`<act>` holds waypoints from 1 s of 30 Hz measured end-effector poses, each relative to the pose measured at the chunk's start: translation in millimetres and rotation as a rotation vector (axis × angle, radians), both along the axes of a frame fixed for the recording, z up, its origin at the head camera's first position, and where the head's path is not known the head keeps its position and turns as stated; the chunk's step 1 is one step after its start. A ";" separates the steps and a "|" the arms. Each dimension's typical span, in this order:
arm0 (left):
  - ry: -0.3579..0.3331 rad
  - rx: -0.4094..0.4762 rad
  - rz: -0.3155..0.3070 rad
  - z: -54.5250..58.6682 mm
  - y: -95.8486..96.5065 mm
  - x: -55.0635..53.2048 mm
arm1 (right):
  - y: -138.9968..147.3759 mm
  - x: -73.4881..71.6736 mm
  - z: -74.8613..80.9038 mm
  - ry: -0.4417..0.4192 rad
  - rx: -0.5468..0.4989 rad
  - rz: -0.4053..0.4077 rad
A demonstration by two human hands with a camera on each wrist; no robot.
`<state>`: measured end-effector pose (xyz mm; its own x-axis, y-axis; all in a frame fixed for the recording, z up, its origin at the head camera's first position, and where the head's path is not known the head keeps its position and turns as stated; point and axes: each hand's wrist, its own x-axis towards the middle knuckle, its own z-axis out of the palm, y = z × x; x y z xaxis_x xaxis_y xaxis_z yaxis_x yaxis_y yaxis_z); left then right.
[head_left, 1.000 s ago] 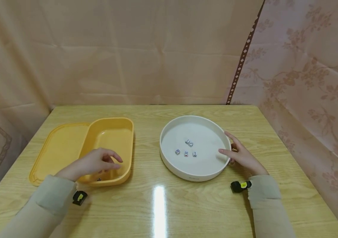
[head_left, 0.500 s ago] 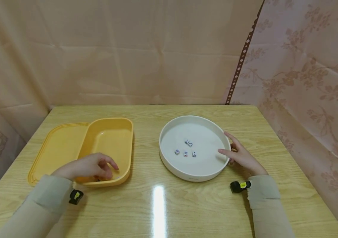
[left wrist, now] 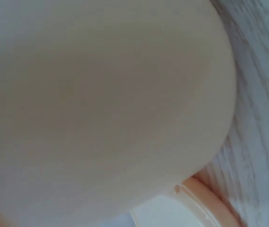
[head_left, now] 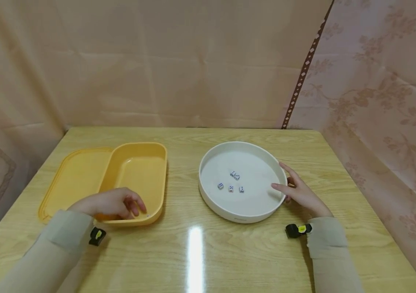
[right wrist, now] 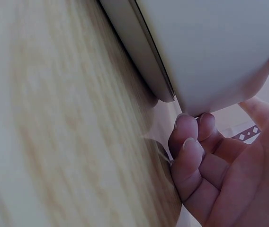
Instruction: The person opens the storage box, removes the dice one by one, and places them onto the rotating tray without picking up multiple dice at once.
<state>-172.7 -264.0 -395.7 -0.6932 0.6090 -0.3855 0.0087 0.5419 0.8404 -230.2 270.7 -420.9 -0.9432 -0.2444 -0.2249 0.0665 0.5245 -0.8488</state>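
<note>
My left hand (head_left: 116,203) reaches down inside the near end of a yellow plastic box (head_left: 145,162), its fingers bent toward the floor. A sliver of a die (head_left: 147,216) shows beside the fingertips; I cannot tell whether they pinch anything. A blurred pale surface fills most of the left wrist view. My right hand (head_left: 299,193) holds the right side of a round white tray (head_left: 242,219), thumb over the rim. In the right wrist view, curled fingers (right wrist: 189,158) touch the tray's underside edge. Several white dice (head_left: 231,189) lie in the tray.
A yellow lid (head_left: 72,179) lies flat left of the box, partly under its side. Everything stands on a wood-grain table (head_left: 182,187). Behind hangs a beige curtain (head_left: 171,61), with a flowered pink one (head_left: 384,101) on the right.
My left hand has sunk lower into the box, its fingers bending further down, and now hides a die that showed below it. The right hand and tray stay put.
</note>
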 end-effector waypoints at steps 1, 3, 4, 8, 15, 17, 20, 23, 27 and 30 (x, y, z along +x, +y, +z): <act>0.011 -0.009 -0.005 0.2 0.1 -0.6 | 0.6 0.1 -0.1 0.002 0.000 0.002; 0.035 -0.029 -0.013 1.1 0.4 -1.3 | 1.3 0.3 -0.1 0.007 -0.002 0.006; 0.043 -0.038 -0.014 1.6 0.3 -1.4 | 1.6 0.4 -0.1 0.009 -0.003 0.007; 0.053 -0.074 -0.002 4.6 0.2 -0.3 | 1.8 0.1 -0.2 0.013 -0.008 0.005; 0.027 -0.091 0.025 6.4 0.1 1.5 | 1.8 -0.7 -0.3 0.011 -0.002 -0.005; 0.041 -0.102 0.014 6.9 0.6 1.7 | 1.6 -1.1 -0.4 0.014 0.000 -0.003; 0.050 -0.126 0.003 8.6 1.3 2.7 | 1.3 -1.2 -0.5 0.014 0.001 -0.003; 0.045 -0.149 0.003 9.9 2.3 4.3 | 0.9 -1.1 -0.6 0.009 -0.002 -0.002; 0.038 -0.173 0.020 10.1 2.4 5.9 | 0.9 -0.6 -0.5 0.007 -0.005 0.000; 0.057 -0.201 0.029 10.3 2.1 6.6 | 1.0 -0.2 -0.5 0.007 -0.005 -0.001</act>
